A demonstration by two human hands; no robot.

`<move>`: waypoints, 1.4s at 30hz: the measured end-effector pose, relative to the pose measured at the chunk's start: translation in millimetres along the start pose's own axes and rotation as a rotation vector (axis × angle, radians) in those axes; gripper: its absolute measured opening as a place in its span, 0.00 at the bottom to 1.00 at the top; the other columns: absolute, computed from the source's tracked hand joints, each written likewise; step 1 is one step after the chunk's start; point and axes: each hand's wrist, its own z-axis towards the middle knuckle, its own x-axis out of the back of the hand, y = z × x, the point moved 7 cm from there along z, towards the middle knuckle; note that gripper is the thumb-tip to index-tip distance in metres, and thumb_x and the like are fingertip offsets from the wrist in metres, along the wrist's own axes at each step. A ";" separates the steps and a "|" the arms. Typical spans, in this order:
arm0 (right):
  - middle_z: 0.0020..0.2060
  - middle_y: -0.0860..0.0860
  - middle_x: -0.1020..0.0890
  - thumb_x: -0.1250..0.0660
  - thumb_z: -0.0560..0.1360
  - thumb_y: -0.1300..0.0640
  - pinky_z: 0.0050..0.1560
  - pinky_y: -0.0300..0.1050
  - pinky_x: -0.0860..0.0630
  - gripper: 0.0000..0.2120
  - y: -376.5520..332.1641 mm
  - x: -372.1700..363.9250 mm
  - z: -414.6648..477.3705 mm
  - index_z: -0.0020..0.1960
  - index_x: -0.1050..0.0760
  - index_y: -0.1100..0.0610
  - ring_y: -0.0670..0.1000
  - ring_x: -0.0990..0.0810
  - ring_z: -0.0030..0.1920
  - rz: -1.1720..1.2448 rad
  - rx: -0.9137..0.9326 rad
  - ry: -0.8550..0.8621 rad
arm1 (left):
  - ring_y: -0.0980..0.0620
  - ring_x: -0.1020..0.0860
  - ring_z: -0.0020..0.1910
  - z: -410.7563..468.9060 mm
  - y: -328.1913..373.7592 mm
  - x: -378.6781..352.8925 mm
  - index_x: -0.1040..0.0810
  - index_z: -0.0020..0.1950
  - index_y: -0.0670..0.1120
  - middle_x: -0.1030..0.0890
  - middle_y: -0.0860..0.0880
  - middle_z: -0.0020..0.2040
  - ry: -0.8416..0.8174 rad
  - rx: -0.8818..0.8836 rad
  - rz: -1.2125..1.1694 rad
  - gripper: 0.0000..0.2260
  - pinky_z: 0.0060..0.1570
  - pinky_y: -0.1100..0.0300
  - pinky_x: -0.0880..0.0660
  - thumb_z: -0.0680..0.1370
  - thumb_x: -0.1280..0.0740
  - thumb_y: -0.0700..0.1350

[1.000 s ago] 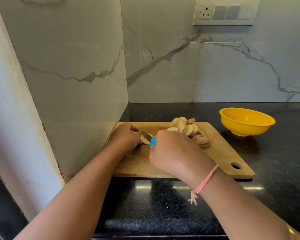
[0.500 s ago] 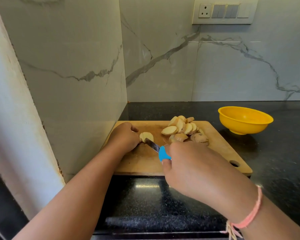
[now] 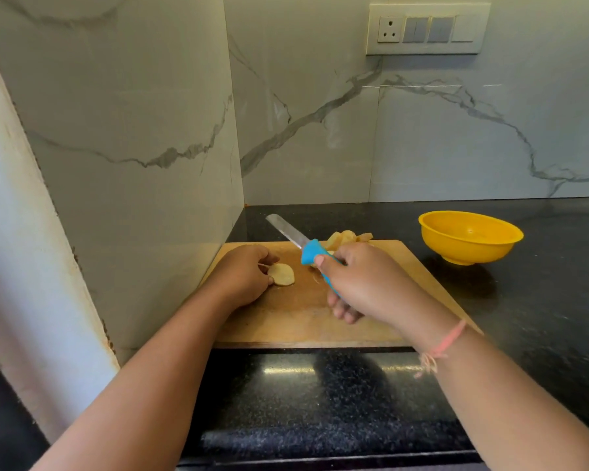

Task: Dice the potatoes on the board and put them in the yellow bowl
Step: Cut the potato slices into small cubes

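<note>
Black worktop [image 3: 541, 300] carries the board [image 3: 303, 321], where the left hand [image 3: 242, 277] pinches a flat potato slice [image 3: 282, 274]; the right hand [image 3: 364, 283] has its grip clamped on the knife [image 3: 306, 249], blade up off the board. Behind it lies the potato pile [image 3: 346, 237]; yellow bowl [image 3: 470, 249] well apart.

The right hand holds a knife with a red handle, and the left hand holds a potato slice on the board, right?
Not quite: in the head view the handle of the knife is blue, not red. The right hand holds it, and the left hand holds a potato slice on the board.
</note>
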 end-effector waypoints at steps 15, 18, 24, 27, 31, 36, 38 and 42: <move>0.49 0.58 0.25 0.45 0.81 0.54 0.58 0.46 0.25 0.14 0.1 -30.8 75.4 0.60 0.31 0.62 0.52 0.25 0.44 0.288 -0.260 -0.072 | 0.52 0.24 0.60 3.8 -0.3 0.8 0.28 0.70 0.46 0.24 0.49 0.66 -0.007 0.012 0.001 0.22 0.61 0.62 0.31 0.76 0.31 0.40; 0.56 0.59 0.23 0.46 0.81 0.53 0.61 0.47 0.27 0.14 -1.2 -31.0 81.4 0.60 0.30 0.62 0.52 0.25 0.49 0.238 -0.234 -0.076 | 0.52 0.23 0.60 3.3 -0.1 2.7 0.28 0.69 0.46 0.23 0.48 0.65 0.011 0.030 0.009 0.23 0.60 0.62 0.30 0.75 0.29 0.43; 0.46 0.55 0.26 0.45 0.81 0.51 0.46 0.43 0.33 0.17 -14.1 -38.4 88.5 0.60 0.27 0.62 0.51 0.28 0.44 0.102 -0.140 -0.136 | 0.53 0.23 0.55 0.9 -1.2 1.5 0.24 0.64 0.47 0.20 0.49 0.60 0.029 0.060 0.036 0.22 0.50 0.63 0.30 0.72 0.27 0.51; 0.47 0.55 0.24 0.46 0.81 0.49 0.48 0.43 0.32 0.19 -16.4 -40.9 91.0 0.60 0.27 0.62 0.51 0.27 0.45 0.113 -0.109 -0.153 | 0.53 0.23 0.52 1.6 -1.4 1.1 0.23 0.64 0.47 0.20 0.49 0.58 0.030 0.096 0.061 0.23 0.50 0.62 0.29 0.72 0.27 0.54; 0.49 0.55 0.20 0.45 0.81 0.50 0.51 0.43 0.26 0.15 -6.9 -26.5 89.3 0.57 0.28 0.60 0.51 0.22 0.47 0.205 -0.139 -0.123 | 0.51 0.23 0.57 2.6 -4.9 3.2 0.26 0.66 0.46 0.22 0.48 0.62 0.036 0.114 0.036 0.27 0.52 0.61 0.29 0.70 0.26 0.54; 0.53 0.58 0.21 0.44 0.81 0.51 0.50 0.45 0.20 0.17 8.8 -16.2 80.6 0.62 0.31 0.62 0.54 0.20 0.52 0.253 -0.254 -0.197 | 0.50 0.25 0.62 3.7 -1.9 2.6 0.28 0.70 0.46 0.25 0.49 0.68 -0.008 0.105 0.018 0.26 0.60 0.60 0.29 0.74 0.28 0.49; 0.53 0.58 0.21 0.43 0.81 0.51 0.45 0.43 0.20 0.17 14.0 -18.5 79.7 0.62 0.30 0.63 0.53 0.19 0.51 0.243 -0.287 -0.191 | 0.51 0.25 0.61 2.9 -0.2 1.3 0.28 0.70 0.46 0.25 0.48 0.67 -0.014 0.097 0.016 0.24 0.59 0.61 0.30 0.74 0.28 0.48; 0.57 0.60 0.22 0.39 0.80 0.52 0.28 0.38 0.22 0.18 19.4 -26.2 81.3 0.64 0.30 0.63 0.54 0.20 0.46 0.392 -0.334 -0.185 | 0.51 0.25 0.62 1.0 2.1 -0.9 0.27 0.69 0.46 0.24 0.49 0.66 -0.002 0.065 0.001 0.22 0.60 0.61 0.30 0.75 0.29 0.46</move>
